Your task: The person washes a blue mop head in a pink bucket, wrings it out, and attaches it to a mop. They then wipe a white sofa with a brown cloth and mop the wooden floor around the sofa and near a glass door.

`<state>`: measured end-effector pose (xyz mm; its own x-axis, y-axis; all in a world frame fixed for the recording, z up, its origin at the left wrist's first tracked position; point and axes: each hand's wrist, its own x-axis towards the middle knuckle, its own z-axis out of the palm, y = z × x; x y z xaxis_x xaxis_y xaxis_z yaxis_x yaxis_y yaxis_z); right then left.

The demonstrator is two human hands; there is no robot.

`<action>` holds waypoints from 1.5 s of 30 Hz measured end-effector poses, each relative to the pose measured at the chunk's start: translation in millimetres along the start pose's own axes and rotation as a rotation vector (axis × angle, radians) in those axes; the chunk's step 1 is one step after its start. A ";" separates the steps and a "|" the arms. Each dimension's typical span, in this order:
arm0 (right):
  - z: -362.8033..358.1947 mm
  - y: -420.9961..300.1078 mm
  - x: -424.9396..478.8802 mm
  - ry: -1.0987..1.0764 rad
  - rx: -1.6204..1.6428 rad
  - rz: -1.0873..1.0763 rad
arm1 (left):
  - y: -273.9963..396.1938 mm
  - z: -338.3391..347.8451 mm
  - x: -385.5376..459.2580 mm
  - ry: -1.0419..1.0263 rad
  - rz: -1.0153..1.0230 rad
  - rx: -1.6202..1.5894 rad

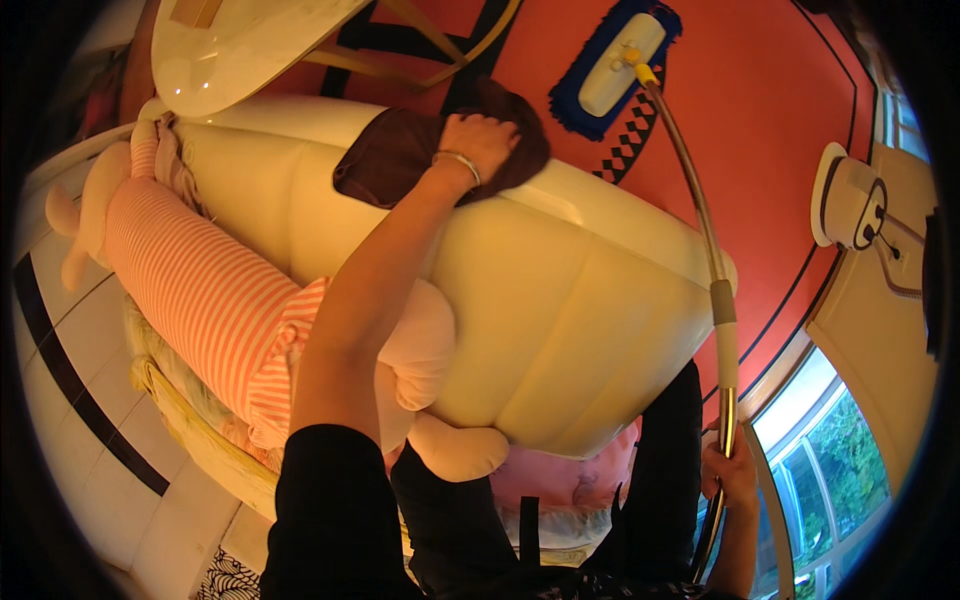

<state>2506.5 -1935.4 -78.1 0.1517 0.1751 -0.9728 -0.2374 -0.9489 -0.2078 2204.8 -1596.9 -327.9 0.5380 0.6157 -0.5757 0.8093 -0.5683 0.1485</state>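
My left hand (480,142), with a bracelet at the wrist, rests on a dark brown cloth (386,161), its fingers curled over the fabric. The cloth lies bunched across the edge of a cream, leather-like sofa piece (517,300). At the right, my right hand (729,466) is closed around the metal pole of a flat mop (701,202). That pole runs up to a white mop head (622,64) with a blue fringed pad, which lies on the red floor surface. A long plush toy (202,270) in pink and white stripes lies under my left forearm.
A pale glossy tabletop (247,52) juts in at the upper left. Black lines cross the red floor (735,135). A white appliance (851,199) with a hose stands at the right, above a window (817,465). Pale tiles (112,375) with a black strip lie at the left.
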 end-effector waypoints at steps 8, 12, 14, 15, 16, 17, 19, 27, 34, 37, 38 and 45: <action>25.9 6.9 -7.8 0.095 -0.017 -0.057 | -152.1 -18.7 -77.0 0.053 0.166 0.131; 40.4 13.9 -10.3 0.146 -0.070 -0.032 | -292.4 -24.4 -118.0 0.074 -0.068 0.051; 50.2 19.2 -10.8 0.129 -0.057 -0.067 | -373.3 -18.3 -124.1 0.141 -0.120 0.033; 55.9 18.4 -11.5 0.135 -0.094 -0.068 | -412.8 -12.9 -124.2 0.206 -0.127 0.035; 61.2 16.2 -11.6 0.134 -0.083 -0.063 | -468.0 -6.8 -130.5 0.119 -0.310 0.029; 66.5 15.1 -11.1 0.137 -0.073 -0.055 | -517.3 3.2 -139.3 0.027 -0.489 0.019; 78.3 17.1 -12.8 0.175 -0.020 -0.021 | -552.2 8.2 -117.2 -0.322 -0.709 0.369; 78.7 20.7 0.6 0.165 0.099 -0.004 | -604.3 39.1 -77.2 0.116 -0.317 0.164; 64.2 19.3 -8.9 0.093 0.126 0.006 | -250.2 -67.9 -72.6 -0.300 -0.004 0.257; 48.2 12.9 0.9 0.018 0.131 0.011 | -264.4 -62.7 -85.5 -0.335 0.111 0.064; 44.1 12.5 1.9 0.012 0.147 0.018 | -255.0 -65.4 -82.4 -0.358 0.126 0.030; 19.6 6.4 2.4 -0.004 0.132 0.056 | -160.2 -47.4 -42.7 -0.294 0.300 0.032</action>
<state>2486.5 -1935.9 -83.8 0.1311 0.1243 -0.9835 -0.3700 -0.9143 -0.1649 2063.4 -1506.3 -289.0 0.6549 0.2407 -0.7164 0.6164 -0.7185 0.3220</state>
